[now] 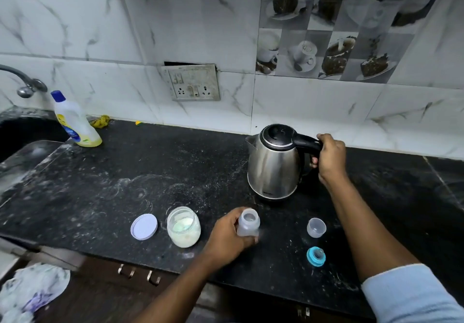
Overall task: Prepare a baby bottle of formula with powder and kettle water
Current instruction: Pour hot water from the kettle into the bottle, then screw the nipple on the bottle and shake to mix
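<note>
The person's left hand [227,234] is wrapping its fingers [247,240] around the small translucent plastic baby bottle [248,223], standing uncapped on the black speckled stone worktop [125,177]. The right hand [331,158] is curling its fingers [313,162] around the black handle of the stainless steel kettle [273,164]. Left of the bottle-holding fingers, the open clear jar of pale powder [183,227] is sitting.

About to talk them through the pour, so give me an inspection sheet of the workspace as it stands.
Surface: black counter, dusty.
Job's things: kettle, lid shut; open bottle; open powder jar, its lid beside it; clear cap; teal nipple ring.
Clutter: detergent bottle; yellow rag.
Grippers: left hand holds bottle; right hand grips kettle handle.
Cables: nothing seen.
Surroundings: tap, wall socket.
</note>
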A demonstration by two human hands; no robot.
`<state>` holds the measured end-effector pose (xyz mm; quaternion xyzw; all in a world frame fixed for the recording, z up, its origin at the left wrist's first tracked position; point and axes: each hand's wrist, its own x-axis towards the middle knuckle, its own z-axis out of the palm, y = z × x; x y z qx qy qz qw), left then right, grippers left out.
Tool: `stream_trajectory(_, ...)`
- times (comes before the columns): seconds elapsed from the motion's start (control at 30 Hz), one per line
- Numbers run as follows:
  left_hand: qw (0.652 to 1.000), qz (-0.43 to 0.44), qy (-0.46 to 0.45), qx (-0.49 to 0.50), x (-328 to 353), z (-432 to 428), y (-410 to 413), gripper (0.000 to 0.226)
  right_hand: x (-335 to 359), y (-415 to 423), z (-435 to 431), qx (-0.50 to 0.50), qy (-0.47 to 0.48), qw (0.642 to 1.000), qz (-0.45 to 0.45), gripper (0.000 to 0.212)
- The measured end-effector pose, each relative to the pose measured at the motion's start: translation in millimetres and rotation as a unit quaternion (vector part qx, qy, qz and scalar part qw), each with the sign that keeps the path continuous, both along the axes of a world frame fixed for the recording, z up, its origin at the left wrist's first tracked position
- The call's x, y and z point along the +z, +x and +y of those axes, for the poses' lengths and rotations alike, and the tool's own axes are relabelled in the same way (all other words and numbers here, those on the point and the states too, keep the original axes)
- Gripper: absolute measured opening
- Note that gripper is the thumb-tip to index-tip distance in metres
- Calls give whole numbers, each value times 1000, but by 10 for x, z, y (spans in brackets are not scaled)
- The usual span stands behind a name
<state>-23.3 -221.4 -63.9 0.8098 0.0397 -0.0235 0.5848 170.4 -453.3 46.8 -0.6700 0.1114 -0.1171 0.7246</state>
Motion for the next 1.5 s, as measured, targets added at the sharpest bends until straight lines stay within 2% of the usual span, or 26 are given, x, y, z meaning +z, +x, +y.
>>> stream_trajectory(0.2, 997, 6, 73, -9, -178, -43, -170, 47, -382, 270, 160, 18, 29, 999, 21, 26)
stream_trajectory(0.37, 997, 6, 70, 8, -231, -57, -234, 55, -557, 404, 278, 39, 25, 998, 34, 21)
stream_trajectory(0.6, 998, 6, 53, 38, -287, -107, -270, 55, -735, 463, 341, 51, 47, 996, 59, 26)
stream_trajectory(0.73, 998, 8, 43, 38, -300, -137, -268, 56, -729, 448, 282, 94, 31, 993, 68, 26)
stream_trajectory(0.8, 999, 11, 39, 34, -305, -157, -262, 56, -703, 446, 228, 118, -20, 991, 66, 29)
stream_trajectory(0.9, 999, 11, 25, 27, -295, -187, -249, 55, -679, 321, 33, 89, -126, 987, 37, 25)
stream_trajectory(1.03, 1000, 11, 9, 18, -312, -225, -186, 55, -627, -344, -299, -26, -120, 992, -24, 5)
stream_trajectory(1.1, 1000, 15, 7, 11, -336, -259, -157, 54, -673, -818, -422, -64, -145, 987, -16, 4)
stream_trajectory(1.17, 1000, 17, 7, 4, -357, -302, -129, 53, -797, -1260, -530, -41, -203, 978, 22, 4)
stream_trajectory(1.33, 999, 15, 17, -30, -431, -431, -86, 51, -1310, -1895, -748, 88, -358, 922, 120, 9)
stream_trajectory(1.5, 998, 14, 29, -54, -532, -487, -103, 51, -1565, -2113, -709, 130, -497, 845, 151, 41)
